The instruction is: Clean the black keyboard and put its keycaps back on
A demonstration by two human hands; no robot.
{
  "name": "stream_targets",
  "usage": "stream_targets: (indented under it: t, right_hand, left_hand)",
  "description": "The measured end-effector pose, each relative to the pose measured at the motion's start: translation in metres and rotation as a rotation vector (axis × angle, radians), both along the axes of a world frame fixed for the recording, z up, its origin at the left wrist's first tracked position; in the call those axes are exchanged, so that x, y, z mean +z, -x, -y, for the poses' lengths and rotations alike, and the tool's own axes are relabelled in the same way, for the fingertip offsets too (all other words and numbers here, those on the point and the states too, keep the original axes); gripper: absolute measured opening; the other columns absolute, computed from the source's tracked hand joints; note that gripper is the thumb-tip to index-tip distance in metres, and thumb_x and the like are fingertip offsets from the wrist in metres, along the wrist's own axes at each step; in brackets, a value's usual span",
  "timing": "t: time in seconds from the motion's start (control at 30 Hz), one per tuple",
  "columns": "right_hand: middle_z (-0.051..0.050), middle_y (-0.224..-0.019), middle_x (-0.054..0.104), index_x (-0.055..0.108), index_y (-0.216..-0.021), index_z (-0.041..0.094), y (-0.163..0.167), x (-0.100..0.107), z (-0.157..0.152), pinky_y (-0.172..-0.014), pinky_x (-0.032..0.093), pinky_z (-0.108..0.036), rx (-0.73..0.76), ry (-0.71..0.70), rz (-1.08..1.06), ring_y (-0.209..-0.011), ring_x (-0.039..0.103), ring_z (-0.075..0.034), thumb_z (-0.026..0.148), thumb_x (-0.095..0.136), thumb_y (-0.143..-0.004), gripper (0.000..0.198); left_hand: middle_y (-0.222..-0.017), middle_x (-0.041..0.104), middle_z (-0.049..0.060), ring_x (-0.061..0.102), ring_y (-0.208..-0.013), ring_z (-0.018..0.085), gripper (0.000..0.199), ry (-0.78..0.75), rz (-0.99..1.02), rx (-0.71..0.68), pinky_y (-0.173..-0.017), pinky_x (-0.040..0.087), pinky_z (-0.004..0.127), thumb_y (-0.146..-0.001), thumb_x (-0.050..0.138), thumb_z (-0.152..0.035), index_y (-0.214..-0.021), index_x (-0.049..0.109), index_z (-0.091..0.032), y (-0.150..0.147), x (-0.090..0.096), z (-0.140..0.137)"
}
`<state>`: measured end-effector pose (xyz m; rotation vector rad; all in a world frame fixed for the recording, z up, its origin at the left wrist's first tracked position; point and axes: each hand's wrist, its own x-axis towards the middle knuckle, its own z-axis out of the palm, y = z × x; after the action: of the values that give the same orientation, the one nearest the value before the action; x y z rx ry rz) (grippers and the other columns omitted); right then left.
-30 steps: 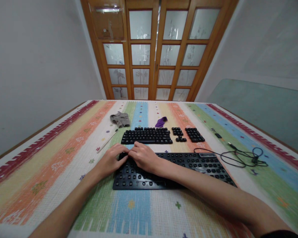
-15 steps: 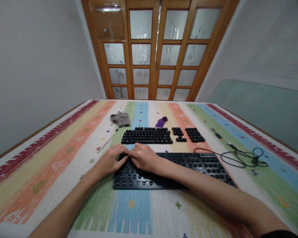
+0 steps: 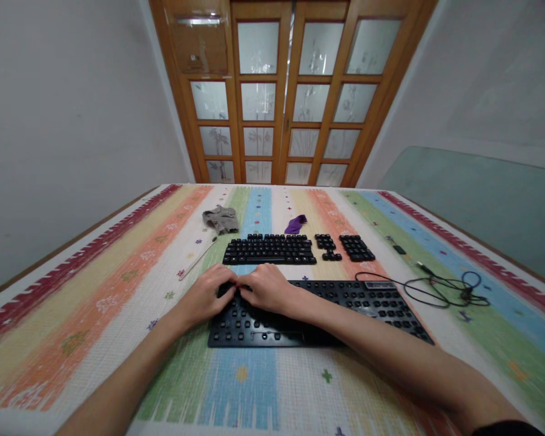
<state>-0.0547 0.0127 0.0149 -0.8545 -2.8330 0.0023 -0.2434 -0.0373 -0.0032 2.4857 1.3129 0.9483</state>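
Observation:
A black keyboard base (image 3: 336, 298), its keycaps off, lies flat on the striped tablecloth. Over its far left corner my left hand (image 3: 209, 293) and my right hand (image 3: 269, 289) meet, fingertips nearly touching. Both are closed in a pinch, and whatever sits between the fingers is hidden. My right forearm crosses the middle of the base. Just beyond it, loose black keycaps stand in blocks: a wide main block (image 3: 270, 249), a small middle group (image 3: 326, 242) and a number pad group (image 3: 356, 248).
A brush with a thin pale handle (image 3: 196, 260) lies left of the keycaps. Behind them are a crumpled grey cloth (image 3: 221, 220) and a purple cloth piece (image 3: 295, 224). The coiled black cable (image 3: 440, 290) spreads to the right, near a small black object (image 3: 399, 249).
Both hands stay at the base's far left corner, with only a slight shift of the fingers. The keycaps and the base have not visibly moved.

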Motion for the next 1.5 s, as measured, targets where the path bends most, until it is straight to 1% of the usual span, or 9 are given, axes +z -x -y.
stream_targets:
  t: [0.2,0.33,0.43,0.73,0.87,1.0,1.2,1.37,1.5]
  right_hand:
    - [-0.008,-0.088,0.077,0.075,-0.100,0.020,-0.002,0.002,-0.005,-0.066,0.042,-0.027,-0.032,0.099,-0.088,-0.080,0.071,-0.022,0.025,0.060,-0.089,0.019]
    - [-0.007,-0.091,0.078,0.074,-0.099,0.018,-0.004,0.001,-0.009,-0.070,0.044,-0.027,-0.001,0.175,-0.203,-0.084,0.072,-0.021,0.022,0.065,-0.085,0.017]
    - [-0.008,-0.092,0.078,0.075,-0.098,0.018,-0.005,-0.002,-0.010,-0.071,0.045,-0.026,0.016,0.201,-0.231,-0.084,0.072,-0.021,0.020,0.065,-0.084,0.016]
    - [-0.009,-0.090,0.078,0.077,-0.098,0.019,-0.006,-0.001,-0.012,-0.070,0.044,-0.027,0.003,0.188,-0.165,-0.082,0.072,-0.021,0.022,0.063,-0.088,0.018]
    - [-0.010,-0.089,0.078,0.077,-0.096,0.017,-0.005,0.001,-0.012,-0.069,0.043,-0.026,0.012,0.193,-0.171,-0.081,0.071,-0.021,0.020,0.063,-0.086,0.017]
    - [-0.010,-0.087,0.078,0.077,-0.093,0.015,-0.006,-0.002,-0.013,-0.068,0.042,-0.026,0.038,0.192,-0.208,-0.078,0.071,-0.020,0.018,0.065,-0.085,0.015]
    - [-0.009,-0.088,0.078,0.077,-0.095,0.016,-0.007,-0.010,-0.016,-0.067,0.042,-0.025,0.061,0.189,-0.265,-0.078,0.071,-0.019,0.017,0.066,-0.084,0.015]
    - [-0.009,-0.085,0.078,0.078,-0.093,0.018,-0.007,-0.009,-0.018,-0.067,0.042,-0.025,0.055,0.202,-0.231,-0.078,0.071,-0.020,0.017,0.068,-0.085,0.014]
    - [-0.010,-0.085,0.078,0.078,-0.089,0.017,-0.007,-0.009,-0.016,-0.065,0.041,-0.026,0.061,0.158,-0.175,-0.078,0.071,-0.020,0.018,0.065,-0.087,0.014]
  left_hand:
    - [-0.093,0.069,0.004,0.064,-0.091,0.021,0.012,0.002,0.042,0.001,-0.083,0.051,0.035,-0.092,0.056,-0.018,-0.097,0.066,-0.021,0.003,-0.002,0.000]
    - [-0.092,0.069,0.004,0.065,-0.090,0.020,0.011,-0.009,0.067,-0.013,-0.083,0.052,0.035,-0.092,0.057,-0.017,-0.096,0.066,-0.020,0.003,-0.002,0.000]
    - [-0.093,0.069,0.004,0.065,-0.090,0.020,0.010,-0.010,0.074,-0.017,-0.083,0.052,0.036,-0.093,0.057,-0.018,-0.096,0.066,-0.020,0.003,-0.002,0.000]
    - [-0.092,0.070,0.004,0.065,-0.089,0.021,0.011,-0.009,0.074,-0.016,-0.082,0.054,0.037,-0.091,0.059,-0.016,-0.092,0.068,-0.021,0.004,-0.006,-0.004]
    - [-0.090,0.071,0.005,0.065,-0.087,0.021,0.011,-0.026,0.089,-0.014,-0.081,0.054,0.038,-0.092,0.058,-0.015,-0.089,0.068,-0.020,0.004,-0.009,-0.004]
    - [-0.091,0.071,0.005,0.065,-0.089,0.022,0.011,-0.042,0.103,-0.016,-0.080,0.055,0.039,-0.092,0.058,-0.016,-0.092,0.068,-0.021,0.001,-0.010,-0.003]
    - [-0.093,0.072,0.005,0.065,-0.092,0.022,0.012,-0.045,0.095,-0.010,-0.081,0.054,0.038,-0.094,0.057,-0.017,-0.094,0.068,-0.021,0.000,-0.007,-0.003]
    - [-0.091,0.072,0.004,0.065,-0.089,0.021,0.010,-0.025,0.055,-0.001,-0.080,0.054,0.037,-0.091,0.059,-0.017,-0.091,0.068,-0.021,0.001,-0.004,-0.003]
    - [-0.088,0.073,0.003,0.063,-0.088,0.022,0.012,-0.037,0.019,-0.008,-0.080,0.053,0.037,-0.090,0.057,-0.016,-0.088,0.068,-0.021,-0.001,-0.001,-0.003]
